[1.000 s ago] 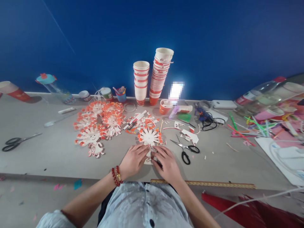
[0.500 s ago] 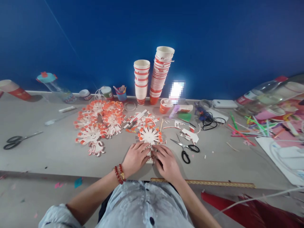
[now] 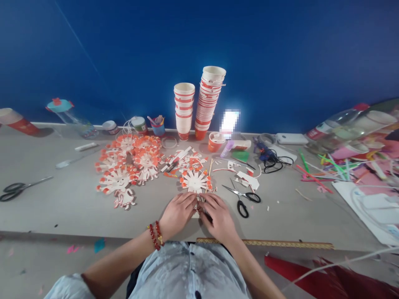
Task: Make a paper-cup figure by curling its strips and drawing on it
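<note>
Grey tabletop [image 3: 62,207] under a blue wall [image 3: 280,50]; both hands, left [image 3: 177,214] and right [image 3: 218,218], pinch a paper cut-out [image 3: 197,207].

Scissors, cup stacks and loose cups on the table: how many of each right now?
Scissors: 2, one at the far left, one by the right hand.
Upright cup stacks: 2, short and tall.
Loose cups: 2, one by the stacks, one on its side at far left.
Total: 6.

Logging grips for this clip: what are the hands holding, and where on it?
Both hands, left hand and right hand, press fingertips on a small paper cutout; exact grip hidden.
</note>
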`<action>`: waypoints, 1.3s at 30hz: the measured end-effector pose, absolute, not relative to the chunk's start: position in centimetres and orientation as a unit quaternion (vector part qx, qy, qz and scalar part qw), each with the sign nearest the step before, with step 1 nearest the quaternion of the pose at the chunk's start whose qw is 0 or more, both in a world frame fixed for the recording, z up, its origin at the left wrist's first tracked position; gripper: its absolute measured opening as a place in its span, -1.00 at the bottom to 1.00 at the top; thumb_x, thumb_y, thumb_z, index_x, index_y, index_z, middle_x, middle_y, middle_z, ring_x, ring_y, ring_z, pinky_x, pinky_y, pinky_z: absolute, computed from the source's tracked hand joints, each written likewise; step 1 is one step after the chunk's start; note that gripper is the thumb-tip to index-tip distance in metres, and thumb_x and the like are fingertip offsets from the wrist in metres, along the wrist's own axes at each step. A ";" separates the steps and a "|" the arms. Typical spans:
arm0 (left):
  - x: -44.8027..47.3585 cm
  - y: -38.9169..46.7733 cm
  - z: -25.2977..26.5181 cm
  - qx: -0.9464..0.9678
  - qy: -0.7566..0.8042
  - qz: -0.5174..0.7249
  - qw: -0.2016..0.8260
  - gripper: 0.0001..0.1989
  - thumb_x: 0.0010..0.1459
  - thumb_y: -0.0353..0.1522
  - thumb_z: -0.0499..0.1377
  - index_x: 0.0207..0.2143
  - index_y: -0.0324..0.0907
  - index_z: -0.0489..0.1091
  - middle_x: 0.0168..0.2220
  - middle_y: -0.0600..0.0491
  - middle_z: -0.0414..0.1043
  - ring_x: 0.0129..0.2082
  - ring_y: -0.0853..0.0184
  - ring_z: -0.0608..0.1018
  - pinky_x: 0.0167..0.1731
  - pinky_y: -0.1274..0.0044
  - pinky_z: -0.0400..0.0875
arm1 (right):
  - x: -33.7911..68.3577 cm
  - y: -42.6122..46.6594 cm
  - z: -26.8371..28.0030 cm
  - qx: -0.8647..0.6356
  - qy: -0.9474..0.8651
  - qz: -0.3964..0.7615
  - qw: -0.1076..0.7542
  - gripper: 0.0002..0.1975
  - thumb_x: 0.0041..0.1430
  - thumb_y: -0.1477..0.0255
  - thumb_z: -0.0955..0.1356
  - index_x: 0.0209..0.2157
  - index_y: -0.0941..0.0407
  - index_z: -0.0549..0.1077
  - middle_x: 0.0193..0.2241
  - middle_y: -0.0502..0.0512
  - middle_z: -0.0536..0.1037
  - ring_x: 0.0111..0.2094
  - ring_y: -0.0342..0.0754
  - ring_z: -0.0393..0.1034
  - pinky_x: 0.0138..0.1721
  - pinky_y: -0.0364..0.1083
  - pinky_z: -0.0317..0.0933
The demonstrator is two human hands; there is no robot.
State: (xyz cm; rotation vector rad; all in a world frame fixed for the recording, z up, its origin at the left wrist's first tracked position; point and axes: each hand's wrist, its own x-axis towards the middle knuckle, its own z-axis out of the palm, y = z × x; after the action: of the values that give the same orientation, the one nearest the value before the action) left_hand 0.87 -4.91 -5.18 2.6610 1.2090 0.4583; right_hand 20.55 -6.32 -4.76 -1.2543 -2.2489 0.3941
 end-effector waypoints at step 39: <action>1.4 -5.4 -6.1 0.888 0.437 0.138 0.043 -0.63 0.30 -0.41 0.02 0.15 -0.21 0.25 0.20 -0.04 0.30 0.20 0.21 0.32 0.15 0.33 0.27 | 20.5 -6.4 -4.9 -0.468 -0.834 0.139 0.258 -0.68 0.23 0.51 0.26 0.00 0.07 0.46 0.12 0.15 0.42 0.15 0.10 0.22 0.13 0.15 0.24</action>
State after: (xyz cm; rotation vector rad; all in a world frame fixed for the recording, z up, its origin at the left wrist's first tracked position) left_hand 1.41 -5.42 -6.12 2.7149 1.3347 0.4229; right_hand 20.52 -6.42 -4.86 -1.2699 -2.2606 0.3782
